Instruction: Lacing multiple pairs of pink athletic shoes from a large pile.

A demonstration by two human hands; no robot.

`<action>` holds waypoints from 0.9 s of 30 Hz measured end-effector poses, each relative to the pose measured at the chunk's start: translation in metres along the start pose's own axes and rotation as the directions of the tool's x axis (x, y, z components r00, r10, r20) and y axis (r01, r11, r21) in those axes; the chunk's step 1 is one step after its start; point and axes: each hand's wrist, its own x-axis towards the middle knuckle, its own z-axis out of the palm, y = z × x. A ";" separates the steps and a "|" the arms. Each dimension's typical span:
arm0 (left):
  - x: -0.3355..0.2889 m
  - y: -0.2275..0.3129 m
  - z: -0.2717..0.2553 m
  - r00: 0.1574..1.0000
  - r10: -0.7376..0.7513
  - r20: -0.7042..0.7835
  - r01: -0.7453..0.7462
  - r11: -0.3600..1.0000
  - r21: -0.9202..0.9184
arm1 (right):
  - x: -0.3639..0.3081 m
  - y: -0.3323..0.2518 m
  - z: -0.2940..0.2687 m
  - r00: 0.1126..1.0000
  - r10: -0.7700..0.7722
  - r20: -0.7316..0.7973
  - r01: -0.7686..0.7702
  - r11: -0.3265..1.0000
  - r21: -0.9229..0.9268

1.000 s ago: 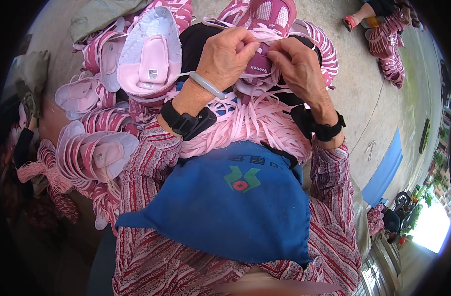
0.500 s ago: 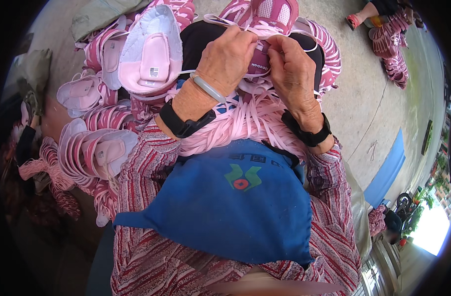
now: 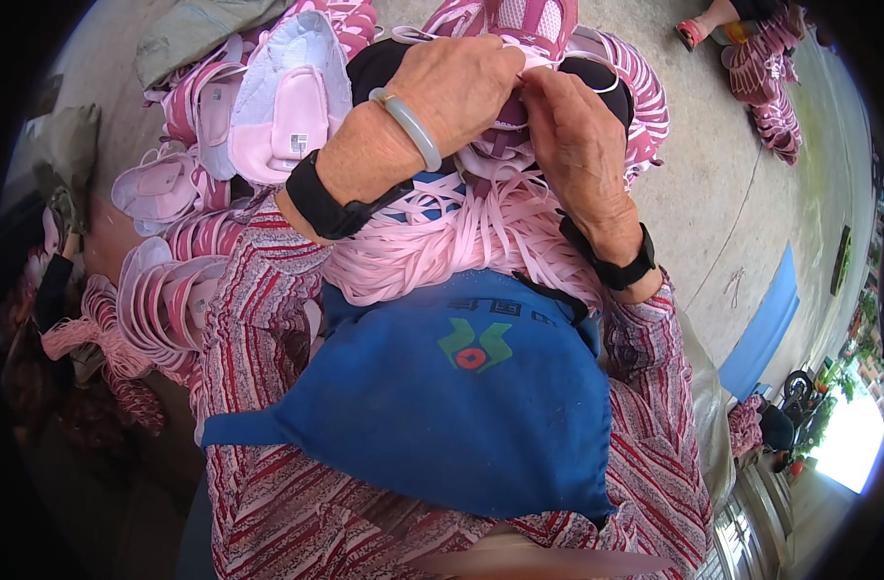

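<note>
A pink and white shoe upper (image 3: 533, 17) lies over my dark-clothed lap, its laced part toward me. My left hand (image 3: 458, 95), with a pale bangle, is bent over its lacing, fingers closed in a pinch on a light shoelace. Close against it, my right hand (image 3: 579, 135) pinches at the same lacing with thumb and forefinger. The fingertips partly hide the eyelets and the lace. Below the hands, a thick bundle of pale pink shoelaces (image 3: 403, 253) rests on my lap, above a blue apron (image 3: 442, 416).
Stacked shoe uppers (image 3: 292, 97) lie close at my left, with more stacks (image 3: 176, 300) below them. Other uppers (image 3: 627, 101) lie just right of my lap. At the far right are a person's foot in a red sandal (image 3: 691, 33) and a blue sheet (image 3: 763, 324).
My left hand has turned over and shifted slightly up and right, its wrist swinging outward to the left. The right hand stays near the lacing, moved slightly. Both hands now sit closer together.
</note>
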 end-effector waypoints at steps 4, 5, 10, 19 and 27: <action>0.002 -0.006 0.003 0.993 0.088 -0.083 -0.096 0.991 -0.089 | -0.002 0.001 -0.008 0.994 -0.094 -0.055 0.091 0.994 -0.052; 0.001 -0.009 0.004 0.992 0.077 -0.103 -0.093 0.984 -0.154 | -0.002 -0.001 -0.011 0.986 -0.131 -0.108 0.124 0.990 -0.065; -0.020 -0.057 -0.064 0.890 0.129 0.438 0.455 -0.338 -0.824 | -0.002 -0.041 -0.026 0.994 -0.105 0.010 0.098 0.957 0.274; -0.042 -0.014 -0.122 0.912 -0.407 -0.042 -0.260 -0.496 -0.829 | 0.008 -0.046 -0.007 0.986 -0.072 0.152 -0.023 0.836 0.548; -0.183 -0.133 -0.282 0.750 -0.594 -0.290 -0.579 -0.378 -0.723 | -0.044 0.053 -0.113 0.992 0.048 0.113 -0.079 0.953 0.293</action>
